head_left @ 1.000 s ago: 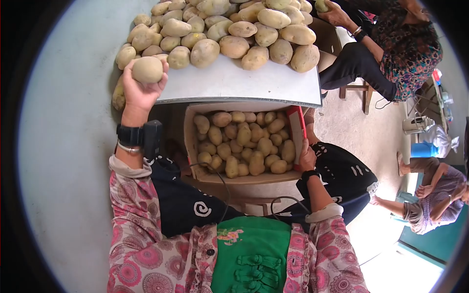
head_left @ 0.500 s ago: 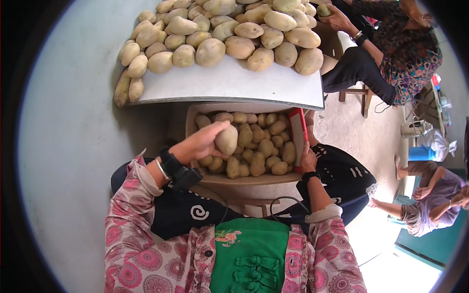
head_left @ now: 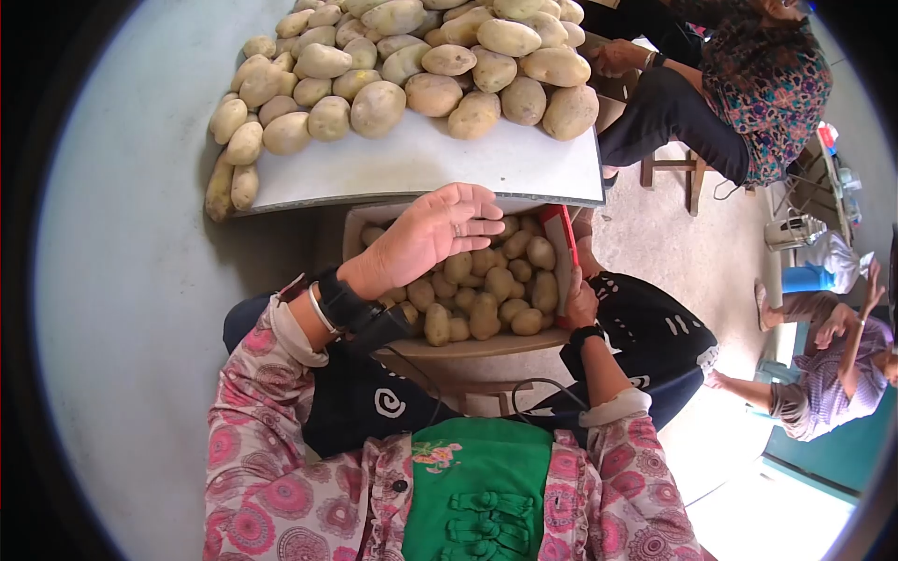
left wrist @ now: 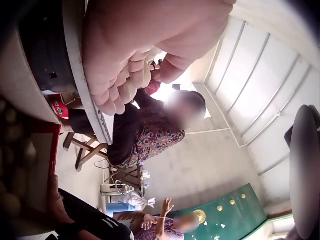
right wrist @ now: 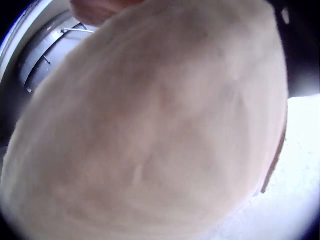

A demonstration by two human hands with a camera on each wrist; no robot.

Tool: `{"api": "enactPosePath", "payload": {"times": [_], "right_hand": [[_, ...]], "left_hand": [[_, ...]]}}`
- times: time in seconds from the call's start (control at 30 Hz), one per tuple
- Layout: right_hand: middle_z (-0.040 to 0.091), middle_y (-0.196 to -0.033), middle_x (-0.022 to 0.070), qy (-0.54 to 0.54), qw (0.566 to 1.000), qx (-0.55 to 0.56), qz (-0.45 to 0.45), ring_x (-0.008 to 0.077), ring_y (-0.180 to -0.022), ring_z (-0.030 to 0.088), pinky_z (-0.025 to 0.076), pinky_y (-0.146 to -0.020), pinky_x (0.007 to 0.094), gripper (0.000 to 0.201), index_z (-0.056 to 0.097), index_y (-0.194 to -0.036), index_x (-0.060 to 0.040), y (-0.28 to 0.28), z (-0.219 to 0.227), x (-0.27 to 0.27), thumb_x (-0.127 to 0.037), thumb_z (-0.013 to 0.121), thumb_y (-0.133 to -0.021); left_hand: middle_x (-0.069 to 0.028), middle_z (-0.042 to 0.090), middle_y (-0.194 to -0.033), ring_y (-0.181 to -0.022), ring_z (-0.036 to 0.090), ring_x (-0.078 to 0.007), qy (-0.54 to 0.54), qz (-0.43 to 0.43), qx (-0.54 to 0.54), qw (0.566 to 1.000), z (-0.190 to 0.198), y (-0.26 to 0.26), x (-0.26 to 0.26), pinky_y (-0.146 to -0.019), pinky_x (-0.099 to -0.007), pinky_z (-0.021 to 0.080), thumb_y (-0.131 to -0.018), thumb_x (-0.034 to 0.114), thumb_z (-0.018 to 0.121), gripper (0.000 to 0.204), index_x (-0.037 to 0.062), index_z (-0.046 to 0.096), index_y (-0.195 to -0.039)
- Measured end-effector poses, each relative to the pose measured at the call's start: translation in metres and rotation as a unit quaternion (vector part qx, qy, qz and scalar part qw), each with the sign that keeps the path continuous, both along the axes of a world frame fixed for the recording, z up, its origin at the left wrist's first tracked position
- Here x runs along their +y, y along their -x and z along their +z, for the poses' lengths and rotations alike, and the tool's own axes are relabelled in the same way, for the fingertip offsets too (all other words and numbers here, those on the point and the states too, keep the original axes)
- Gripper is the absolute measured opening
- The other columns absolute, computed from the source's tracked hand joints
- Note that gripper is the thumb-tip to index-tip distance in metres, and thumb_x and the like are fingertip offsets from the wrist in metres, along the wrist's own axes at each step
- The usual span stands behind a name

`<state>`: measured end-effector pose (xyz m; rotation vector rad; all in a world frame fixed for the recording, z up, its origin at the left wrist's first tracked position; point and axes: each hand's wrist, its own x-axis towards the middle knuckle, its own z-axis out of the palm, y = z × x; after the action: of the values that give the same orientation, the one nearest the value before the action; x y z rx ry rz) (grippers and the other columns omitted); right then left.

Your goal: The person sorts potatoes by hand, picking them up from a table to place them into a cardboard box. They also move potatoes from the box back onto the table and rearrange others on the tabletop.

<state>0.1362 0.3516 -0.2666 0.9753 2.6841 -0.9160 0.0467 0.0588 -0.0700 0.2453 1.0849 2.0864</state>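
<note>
In the head view my left hand (head_left: 435,234) is raised over the left part of the cardboard box (head_left: 449,349), palm up, holding nothing. Its fingers are loosely bent and spread toward the right, as the left wrist view also shows of the hand (left wrist: 145,45). Potatoes (head_left: 485,316) fill the box. My right hand (head_left: 581,301) grips the box's red-edged right side, fingers at the rim. A heap of potatoes (head_left: 378,109) lies on the white-topped table (head_left: 421,168) beyond the box. The right wrist view is mostly filled by a blurred pale surface.
A seated person in a patterned top (head_left: 767,103) is at the upper right beside a wooden stool (head_left: 694,178). Another person (head_left: 847,374) sits at the far right. A metal pot (head_left: 793,232) and a blue container (head_left: 806,278) stand near them. A cable crosses my lap.
My left hand carried a potato from the table side to the box, and that potato is out of the hand now. The right hand stays on the box. The far-right person has raised a hand.
</note>
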Motion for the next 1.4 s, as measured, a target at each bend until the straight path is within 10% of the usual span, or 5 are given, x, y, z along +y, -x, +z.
{"api": "enactPosePath", "payload": {"times": [0.2,0.73,0.93,1.2,1.4], "right_hand": [[0.060,-0.096,0.0246,0.008,0.997,0.059,0.044,0.0401,-0.095,0.056,0.042,-0.083,0.0431,0.071,0.062,-0.097,0.0015,-0.003,-0.015,0.008,-0.057,0.023,-0.089],[0.060,-0.089,0.0291,0.004,0.997,0.074,0.029,0.0448,-0.093,0.054,0.040,-0.081,0.0489,0.081,0.063,-0.094,0.0041,-0.003,-0.008,0.000,-0.062,0.016,-0.088],[0.061,-0.080,0.0251,0.119,0.985,0.117,-0.039,0.0434,-0.080,0.057,0.043,-0.073,0.0476,0.075,0.063,-0.086,0.0034,-0.003,0.007,-0.012,-0.060,0.023,-0.088],[0.060,-0.089,0.0288,-0.007,1.000,0.023,-0.012,0.0450,-0.094,0.054,0.041,-0.082,0.0474,0.081,0.063,-0.087,0.0032,-0.006,-0.007,-0.001,-0.063,0.017,-0.086],[0.059,-0.091,0.0292,0.003,1.000,0.016,-0.007,0.0451,-0.093,0.054,0.041,-0.083,0.0482,0.080,0.062,-0.087,0.0034,-0.006,0.005,0.000,-0.062,0.017,-0.087]], "left_hand": [[-0.0084,0.058,-0.105,-0.097,0.056,-0.0169,0.223,-0.014,0.010,0.975,-0.011,-0.004,-0.003,-0.083,-0.0298,0.046,-0.088,0.022,0.052,0.027,0.0037,0.053,-0.107],[-0.0053,0.059,-0.088,-0.078,0.054,-0.0113,0.223,0.029,0.177,0.958,0.002,0.014,-0.044,-0.070,-0.0241,0.045,-0.080,0.016,0.056,0.027,0.0010,0.054,-0.103],[-0.0191,0.051,-0.114,-0.112,0.047,-0.0302,0.434,0.341,0.502,0.666,0.023,0.043,-0.075,-0.096,-0.0359,0.035,-0.073,0.007,0.055,0.046,-0.0018,0.044,-0.117],[-0.0232,0.034,-0.131,-0.122,0.033,-0.0377,0.670,0.228,0.525,0.473,0.031,0.073,-0.094,-0.102,-0.0433,0.028,-0.069,0.008,0.059,0.062,0.0012,0.036,-0.126],[-0.0209,0.037,-0.129,-0.112,0.040,-0.0418,0.701,0.204,0.483,0.484,0.019,0.091,-0.107,-0.094,-0.0466,0.035,-0.067,0.001,0.055,0.058,0.0080,0.041,-0.123]]}}
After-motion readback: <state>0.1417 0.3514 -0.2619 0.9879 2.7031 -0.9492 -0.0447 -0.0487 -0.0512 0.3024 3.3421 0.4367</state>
